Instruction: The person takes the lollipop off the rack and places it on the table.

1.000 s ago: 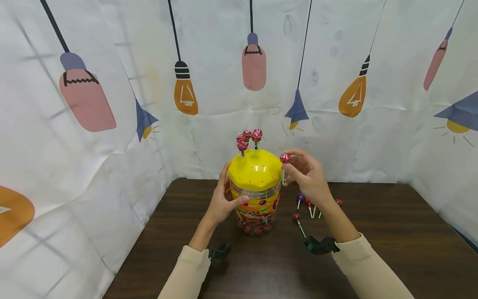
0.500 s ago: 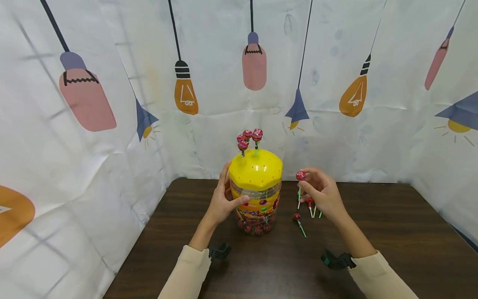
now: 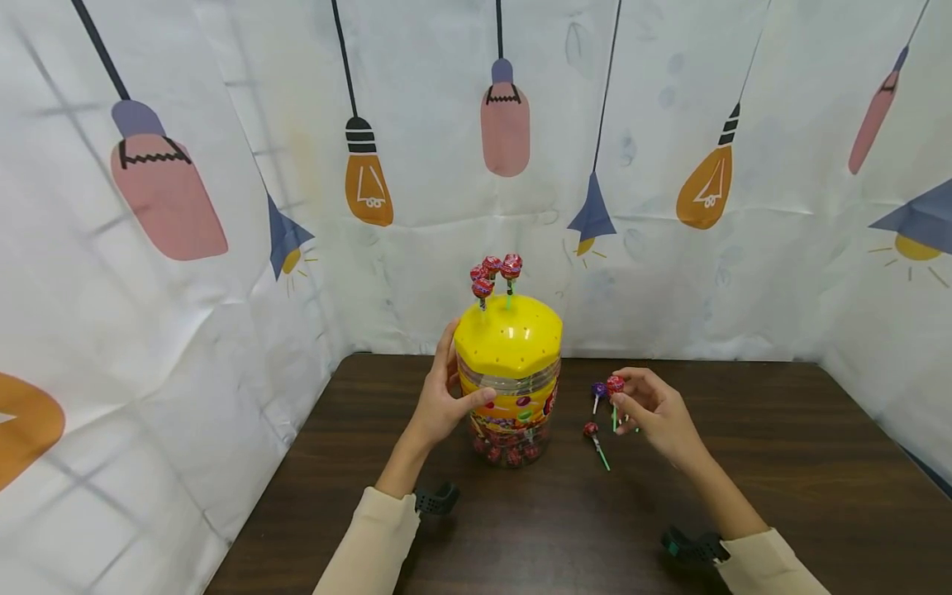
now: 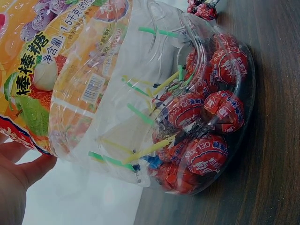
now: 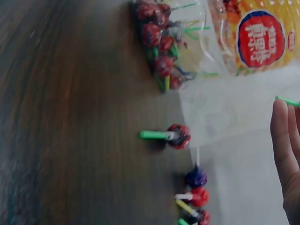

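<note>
The left hand (image 3: 440, 405) grips the big candy jar (image 3: 513, 426) near the far edge of the bench (image 3: 535, 529), and the right hand (image 3: 660, 417) pinches a red lollipop (image 3: 615, 383) beside it.

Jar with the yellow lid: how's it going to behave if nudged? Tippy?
The jar is probably not very tippy: its loose lollipops lie near the bottom. Likely light for its size, since the clear wall shows much air above them. The lollipops on the lid might wobble, standing on thin sticks above the yellow lid.
</note>
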The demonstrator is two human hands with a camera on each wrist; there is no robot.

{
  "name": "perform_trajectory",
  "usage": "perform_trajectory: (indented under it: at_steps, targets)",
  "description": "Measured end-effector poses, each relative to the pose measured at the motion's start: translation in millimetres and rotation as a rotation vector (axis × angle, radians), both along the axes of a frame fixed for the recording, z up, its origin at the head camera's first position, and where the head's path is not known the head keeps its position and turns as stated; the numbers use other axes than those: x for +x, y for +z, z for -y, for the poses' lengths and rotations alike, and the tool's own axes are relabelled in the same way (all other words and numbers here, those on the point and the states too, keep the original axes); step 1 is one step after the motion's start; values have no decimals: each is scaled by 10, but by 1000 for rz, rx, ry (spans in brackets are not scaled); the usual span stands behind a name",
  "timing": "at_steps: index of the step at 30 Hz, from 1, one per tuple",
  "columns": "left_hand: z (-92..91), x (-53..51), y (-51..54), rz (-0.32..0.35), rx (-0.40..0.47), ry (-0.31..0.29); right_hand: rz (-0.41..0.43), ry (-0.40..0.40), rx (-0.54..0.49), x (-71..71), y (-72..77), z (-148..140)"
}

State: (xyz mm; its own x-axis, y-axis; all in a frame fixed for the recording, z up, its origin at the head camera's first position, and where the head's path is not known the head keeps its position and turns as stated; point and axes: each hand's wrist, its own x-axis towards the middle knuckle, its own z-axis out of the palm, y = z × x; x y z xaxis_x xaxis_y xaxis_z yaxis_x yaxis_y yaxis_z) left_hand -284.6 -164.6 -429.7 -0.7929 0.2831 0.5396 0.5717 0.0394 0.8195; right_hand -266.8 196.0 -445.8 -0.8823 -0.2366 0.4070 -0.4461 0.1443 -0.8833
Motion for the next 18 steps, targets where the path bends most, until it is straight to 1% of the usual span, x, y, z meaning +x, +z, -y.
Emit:
perform_trajectory:
  at_steps: [6, 14, 18]
  targets:
    - [-2, -7, -8, -5, 1, -5, 20, 3, 28, -20, -88, -89]
    - [-4, -5, -7, -3, 1, -1, 11, 27, 40, -71, -157, -164]
    - [0, 4, -2, -6, 1, 1, 40, 37, 53, -91, -180, -199]
